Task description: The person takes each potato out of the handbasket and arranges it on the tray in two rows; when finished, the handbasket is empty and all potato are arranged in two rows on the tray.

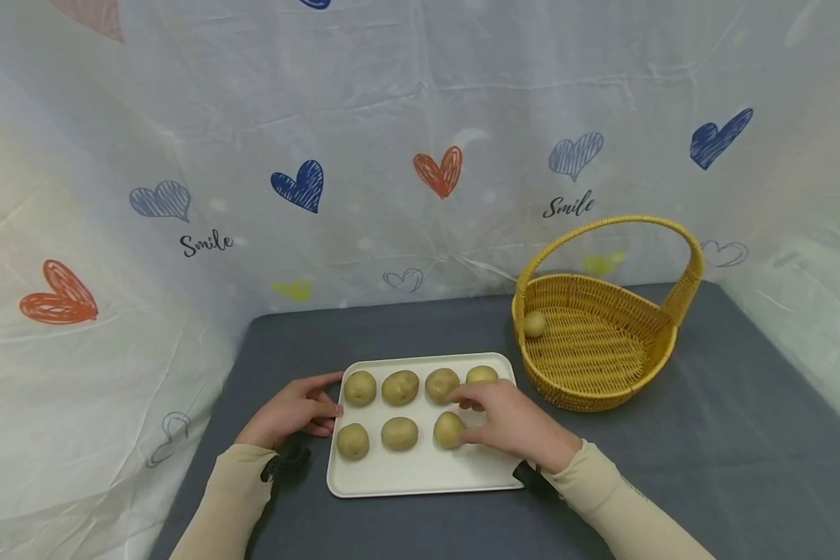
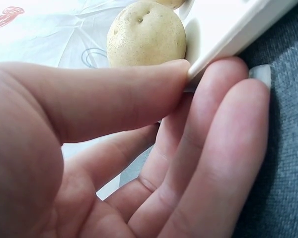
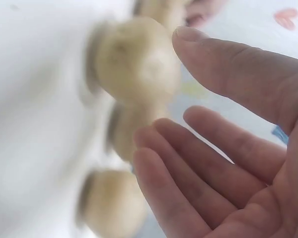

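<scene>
A white rectangular tray (image 1: pixel 385 478) holds several potatoes in two rows. My left hand (image 1: pixel 297 408) grips its left edge: in the left wrist view the thumb (image 2: pixel 134 94) lies at the rim and the fingers (image 2: pixel 223 84) are under and beside it. The nearest potato (image 2: pixel 146 37) is just beyond that thumb. My right hand (image 1: pixel 507 424) reaches over the tray's right side, thumb and fingers spread around the front row's right-hand potato (image 1: pixel 448 430). In the right wrist view, the thumb tip is close beside a potato (image 3: pixel 136 59), with relaxed fingers below.
A yellow wicker basket (image 1: pixel 595 397) with a tall handle stands behind and right of the tray, one potato (image 1: pixel 534 324) inside at its left. A dark grey cloth (image 1: pixel 735 435) covers the table. A white curtain (image 1: pixel 364 101) printed with hearts hangs behind.
</scene>
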`<state>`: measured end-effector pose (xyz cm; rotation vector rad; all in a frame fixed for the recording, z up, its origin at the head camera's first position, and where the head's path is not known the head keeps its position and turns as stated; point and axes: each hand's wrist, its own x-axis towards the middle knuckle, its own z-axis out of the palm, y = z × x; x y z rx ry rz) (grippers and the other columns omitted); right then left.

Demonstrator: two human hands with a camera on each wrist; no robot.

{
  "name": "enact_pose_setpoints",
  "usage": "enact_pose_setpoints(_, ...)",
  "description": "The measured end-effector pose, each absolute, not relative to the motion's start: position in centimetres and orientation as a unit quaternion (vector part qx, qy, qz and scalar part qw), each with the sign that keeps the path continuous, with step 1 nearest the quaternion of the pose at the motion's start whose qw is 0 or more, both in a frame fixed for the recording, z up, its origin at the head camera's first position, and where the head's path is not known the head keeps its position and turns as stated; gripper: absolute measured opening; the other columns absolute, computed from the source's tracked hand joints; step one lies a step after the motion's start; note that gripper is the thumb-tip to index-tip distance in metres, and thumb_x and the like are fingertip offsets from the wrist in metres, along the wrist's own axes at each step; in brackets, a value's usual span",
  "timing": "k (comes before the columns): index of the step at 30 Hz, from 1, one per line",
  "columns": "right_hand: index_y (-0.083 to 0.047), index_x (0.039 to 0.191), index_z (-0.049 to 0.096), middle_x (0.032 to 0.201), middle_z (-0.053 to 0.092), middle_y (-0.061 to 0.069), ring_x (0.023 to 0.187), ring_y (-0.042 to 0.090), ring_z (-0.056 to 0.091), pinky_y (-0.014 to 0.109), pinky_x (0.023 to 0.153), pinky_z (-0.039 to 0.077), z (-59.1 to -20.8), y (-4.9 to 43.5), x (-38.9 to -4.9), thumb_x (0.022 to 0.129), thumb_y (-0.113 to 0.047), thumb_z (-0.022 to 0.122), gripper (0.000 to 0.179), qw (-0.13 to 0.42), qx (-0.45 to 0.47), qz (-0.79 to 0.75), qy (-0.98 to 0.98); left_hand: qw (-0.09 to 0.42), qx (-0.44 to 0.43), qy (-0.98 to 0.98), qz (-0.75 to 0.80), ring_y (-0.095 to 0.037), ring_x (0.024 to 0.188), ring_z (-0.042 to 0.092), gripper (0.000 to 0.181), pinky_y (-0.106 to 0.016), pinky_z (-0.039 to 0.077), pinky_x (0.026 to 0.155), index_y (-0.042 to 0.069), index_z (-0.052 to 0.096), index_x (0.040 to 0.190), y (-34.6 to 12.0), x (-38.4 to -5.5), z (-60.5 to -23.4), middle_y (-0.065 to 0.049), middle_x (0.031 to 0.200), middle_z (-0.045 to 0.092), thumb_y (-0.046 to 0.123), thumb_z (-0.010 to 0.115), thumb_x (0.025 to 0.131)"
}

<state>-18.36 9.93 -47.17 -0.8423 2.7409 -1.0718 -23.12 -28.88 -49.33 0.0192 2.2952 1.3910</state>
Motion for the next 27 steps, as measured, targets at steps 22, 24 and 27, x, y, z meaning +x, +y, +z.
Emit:
enact_pose_setpoints(22,-0.007,0.134,0.075,0.129,0.078,0.013,0.118,0.032,0.075,0.055,0.101,0.06,-40.0,23.0,-24.9,0.093,-0.03,0.088,0.05,0.028,-0.177,-0.279,0.943,0.235,0.003,0.833,0.5,-0.021,0.08,0.076,0.082,-0.035,0.067,0.073,0.013,0.04,0.168,-29.0,-23.1,-49.4,-0.015,0.103,0.074,0.019,0.081,0.097)
enact_pose_setpoints(24,-0.004,0.135,0.074,0.129,0.078,0.015,0.118,0.033,0.074,0.055,0.101,0.06,-40.4,23.4,-26.1,0.093,-0.03,0.087,0.051,0.034,-0.173,-0.271,0.946,0.236,0.002,0.833,0.5,-0.021,0.081,0.076,0.082,-0.035,0.067,0.073,0.012,0.04,0.168,-29.0,-23.2,-49.4,-0.016,0.103,0.074,0.02,0.081,0.097)
enact_pose_setpoints(27,-0.001,0.135,0.073,0.128,0.078,0.017,0.117,0.035,0.074,0.056,0.101,0.06,-41.1,24.0,-27.9,0.093,-0.028,0.087,0.051,0.041,-0.169,-0.262,0.949,0.237,-0.001,0.831,0.503,-0.021,0.081,0.076,0.082,-0.036,0.067,0.074,0.013,0.041,0.168,-28.9,-23.2,-49.4,-0.015,0.103,0.074,0.02,0.081,0.097)
